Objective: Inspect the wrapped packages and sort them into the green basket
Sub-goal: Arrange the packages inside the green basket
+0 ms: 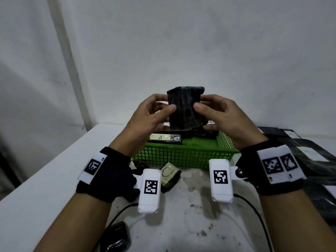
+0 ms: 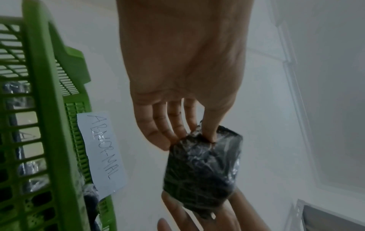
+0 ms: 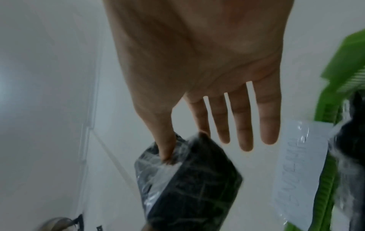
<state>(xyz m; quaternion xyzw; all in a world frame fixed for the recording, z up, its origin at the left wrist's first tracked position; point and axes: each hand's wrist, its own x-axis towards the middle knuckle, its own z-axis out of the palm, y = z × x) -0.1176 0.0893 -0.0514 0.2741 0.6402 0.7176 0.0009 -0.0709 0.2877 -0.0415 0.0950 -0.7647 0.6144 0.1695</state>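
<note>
I hold a black, plastic-wrapped package (image 1: pixel 185 108) upright in front of me, above the green basket (image 1: pixel 181 157). My left hand (image 1: pixel 168 102) pinches its left edge between thumb and fingers. My right hand (image 1: pixel 200 102) pinches its right edge. In the left wrist view the left hand (image 2: pixel 193 137) grips one end of the package (image 2: pixel 203 168), beside the basket (image 2: pixel 49 125) and its paper label reading "ABNORMAL" (image 2: pixel 100 150). In the right wrist view the right hand (image 3: pixel 185 145) pinches the package (image 3: pixel 189 184) with thumb and index finger; the other fingers are straight.
Inside the basket lies a dark package with a label marked "A" (image 1: pixel 164 138). A small taped package (image 1: pixel 170 174) sits on the white table (image 1: pixel 45 179) in front of the basket. Another black package (image 1: pixel 118 237) lies near my left forearm. Black bags (image 1: pixel 309 151) lie to the right.
</note>
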